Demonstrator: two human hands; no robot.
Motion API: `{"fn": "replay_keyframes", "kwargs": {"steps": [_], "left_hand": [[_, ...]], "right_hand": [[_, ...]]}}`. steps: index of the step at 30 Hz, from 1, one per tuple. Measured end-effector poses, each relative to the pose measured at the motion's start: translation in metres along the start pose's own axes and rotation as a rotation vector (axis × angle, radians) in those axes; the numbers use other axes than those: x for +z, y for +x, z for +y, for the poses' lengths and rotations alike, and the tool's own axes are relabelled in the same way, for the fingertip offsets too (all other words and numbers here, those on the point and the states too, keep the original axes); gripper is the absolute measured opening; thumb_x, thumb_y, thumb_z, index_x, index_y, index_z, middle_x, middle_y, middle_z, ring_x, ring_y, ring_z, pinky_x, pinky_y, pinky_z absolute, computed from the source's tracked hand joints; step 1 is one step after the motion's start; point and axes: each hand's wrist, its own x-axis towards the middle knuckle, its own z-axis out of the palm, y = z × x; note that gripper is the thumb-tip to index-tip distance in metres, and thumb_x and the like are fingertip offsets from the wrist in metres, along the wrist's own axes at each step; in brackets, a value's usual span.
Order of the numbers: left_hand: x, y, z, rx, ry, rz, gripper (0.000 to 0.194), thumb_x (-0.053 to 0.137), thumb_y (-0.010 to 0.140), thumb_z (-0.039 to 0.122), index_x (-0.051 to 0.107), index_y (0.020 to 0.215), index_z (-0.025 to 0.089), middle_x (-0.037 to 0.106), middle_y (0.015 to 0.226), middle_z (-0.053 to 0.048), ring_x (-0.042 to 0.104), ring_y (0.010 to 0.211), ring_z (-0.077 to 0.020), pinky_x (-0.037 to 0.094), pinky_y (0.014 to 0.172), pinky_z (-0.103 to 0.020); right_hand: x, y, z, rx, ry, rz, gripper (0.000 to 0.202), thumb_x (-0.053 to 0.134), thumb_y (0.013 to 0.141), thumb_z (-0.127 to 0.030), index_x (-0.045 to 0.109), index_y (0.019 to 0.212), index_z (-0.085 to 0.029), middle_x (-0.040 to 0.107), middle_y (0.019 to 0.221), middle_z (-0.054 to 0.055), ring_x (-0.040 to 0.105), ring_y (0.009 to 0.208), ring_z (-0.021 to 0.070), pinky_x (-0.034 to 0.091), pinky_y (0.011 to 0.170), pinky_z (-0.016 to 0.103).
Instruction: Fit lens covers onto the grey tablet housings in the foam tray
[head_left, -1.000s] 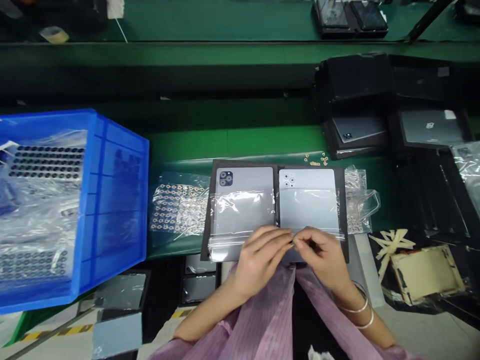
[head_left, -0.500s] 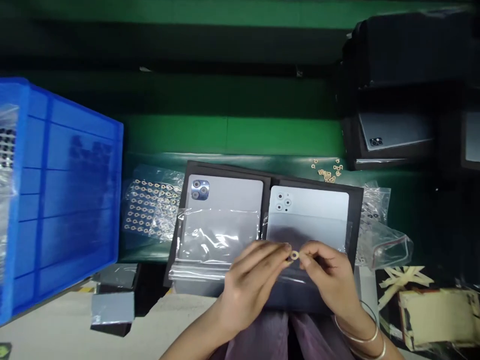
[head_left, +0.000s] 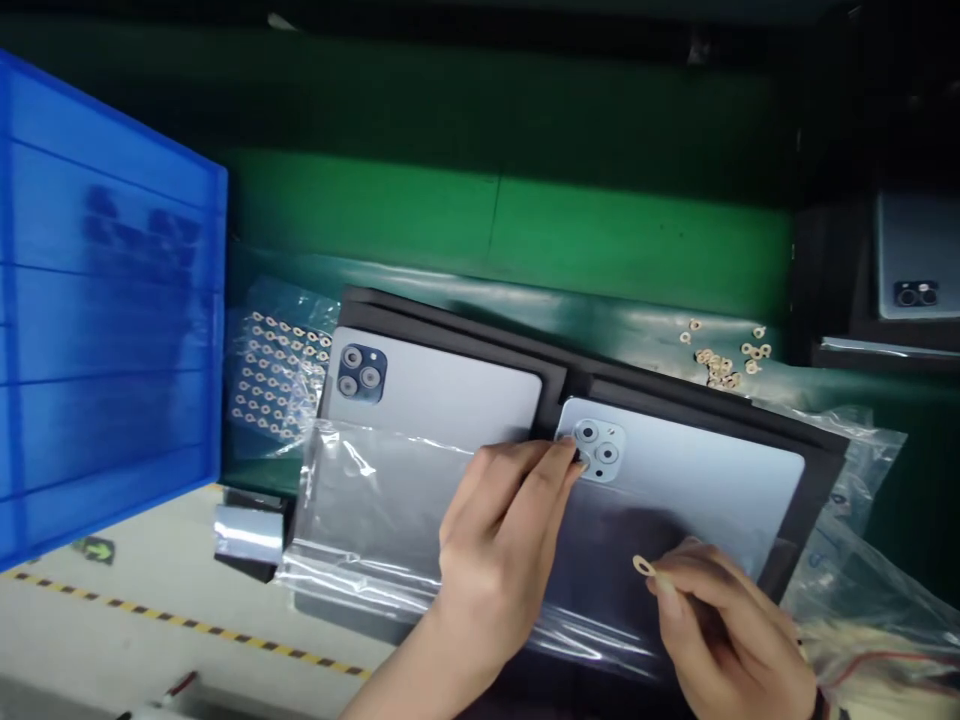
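My left hand (head_left: 495,545) is closed in a pinch, its fingertips at the left edge of the camera block (head_left: 604,450) on the right-hand tablet (head_left: 705,465). Whatever is between those fingertips is too small and hidden to name; they cover part of the lower lens. Between thumb and forefinger my right hand (head_left: 731,625) pinches a small beige ring with a tab (head_left: 643,566), held above the tablet's lower half. Clear plastic film covers that half. Left of it lies a grey tablet (head_left: 442,385), partly inside a clear plastic bag (head_left: 360,490).
Black boards (head_left: 480,335) lie under both tablets. Loose beige rings (head_left: 720,370) are scattered behind them. A film sheet with rows of rings (head_left: 281,365) sits at left, beside a blue crate (head_left: 112,330). Another tablet (head_left: 919,255) stands far right, near clear bags (head_left: 862,540).
My hands have separated. My left fingertips have moved up to the camera block, while my right hand has drawn away to the right with the beige ring. The view has turned and shifted closer.
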Motion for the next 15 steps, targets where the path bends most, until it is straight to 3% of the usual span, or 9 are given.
{"fn": "replay_keyframes", "kwargs": {"steps": [3, 9, 15], "left_hand": [[0.005, 0.003, -0.002, -0.026, -0.024, -0.021, 0.023, 0.066, 0.080, 0.009, 0.064, 0.100, 0.020, 0.068, 0.086, -0.002, 0.062, 0.076, -0.0144, 0.053, 0.070, -0.030], [0.011, 0.010, -0.003, -0.059, -0.029, -0.029, 0.021, 0.067, 0.079, 0.012, 0.066, 0.099, 0.021, 0.065, 0.083, -0.001, 0.061, 0.074, -0.0130, 0.052, 0.069, -0.027], [0.009, 0.012, -0.001, -0.106, -0.002, -0.074, 0.020, 0.066, 0.080, 0.013, 0.067, 0.098, 0.021, 0.063, 0.084, 0.000, 0.061, 0.075, -0.0113, 0.052, 0.069, -0.024]], "right_hand": [[0.000, -0.002, -0.001, 0.028, -0.021, -0.040, 0.035, 0.055, 0.076, -0.002, 0.060, 0.100, -0.027, 0.063, 0.069, 0.002, 0.060, 0.059, 0.0171, 0.051, 0.053, 0.030], [0.009, -0.006, -0.007, 0.138, -0.048, 0.069, 0.024, 0.052, 0.078, -0.006, 0.060, 0.087, -0.027, 0.057, 0.060, 0.000, 0.054, 0.050, 0.0159, 0.046, 0.048, 0.030], [0.020, 0.002, -0.007, 0.030, -0.075, 0.246, 0.015, 0.056, 0.076, -0.006, 0.060, 0.072, -0.019, 0.051, 0.052, -0.001, 0.049, 0.044, 0.0115, 0.041, 0.042, 0.025]]}}
